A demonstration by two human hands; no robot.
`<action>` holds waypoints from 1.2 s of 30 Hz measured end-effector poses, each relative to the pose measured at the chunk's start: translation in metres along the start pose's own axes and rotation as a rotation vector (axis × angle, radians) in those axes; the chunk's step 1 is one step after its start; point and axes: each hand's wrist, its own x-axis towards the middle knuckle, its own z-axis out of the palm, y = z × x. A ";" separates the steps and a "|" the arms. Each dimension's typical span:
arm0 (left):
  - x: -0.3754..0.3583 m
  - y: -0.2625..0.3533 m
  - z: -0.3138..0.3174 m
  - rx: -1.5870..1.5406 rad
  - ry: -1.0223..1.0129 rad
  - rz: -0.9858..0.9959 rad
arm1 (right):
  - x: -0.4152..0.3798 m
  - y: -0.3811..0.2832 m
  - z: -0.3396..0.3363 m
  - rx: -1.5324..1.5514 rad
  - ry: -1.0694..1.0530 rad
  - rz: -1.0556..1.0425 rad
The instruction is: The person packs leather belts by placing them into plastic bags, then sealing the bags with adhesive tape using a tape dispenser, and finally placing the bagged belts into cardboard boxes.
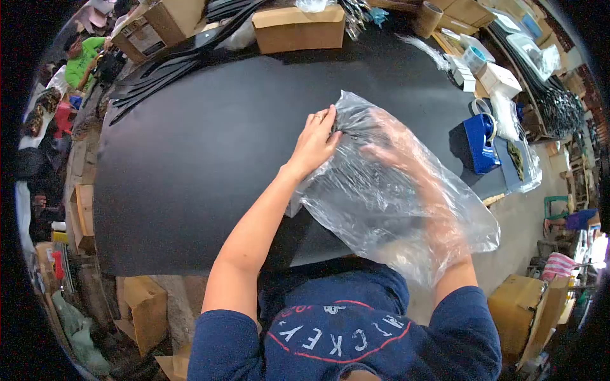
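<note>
A large clear plastic bag (362, 184) is spread over the right half of the black tabletop (178, 165), its surface crinkled and shiny. My left hand (316, 140) pinches the bag near its far left edge, thumb and fingers closed on the film. Inside the bag, seen through the plastic, is my right hand (395, 141), with the thumb held away from the fingers. The bag surrounds my right forearm almost to the elbow, and its near edge hangs loosely there. No other item shows in either hand.
A blue tape dispenser (481, 145) stands at the table's right edge, near small white boxes (462, 75). Along the back lie black strips (171, 70) and a cardboard box (298, 28). A person in a green top (79, 63) is at the far left. Cardboard boxes (143, 311) stand below.
</note>
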 end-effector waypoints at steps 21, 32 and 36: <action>-0.001 -0.001 0.004 0.023 0.079 0.059 | -0.002 0.023 -0.029 0.372 0.141 0.648; -0.002 0.001 0.015 -0.035 0.168 -0.030 | -0.042 -0.072 0.000 0.012 -0.001 0.749; 0.000 -0.004 0.016 -0.040 0.151 -0.012 | -0.063 -0.130 0.016 -0.184 0.011 0.590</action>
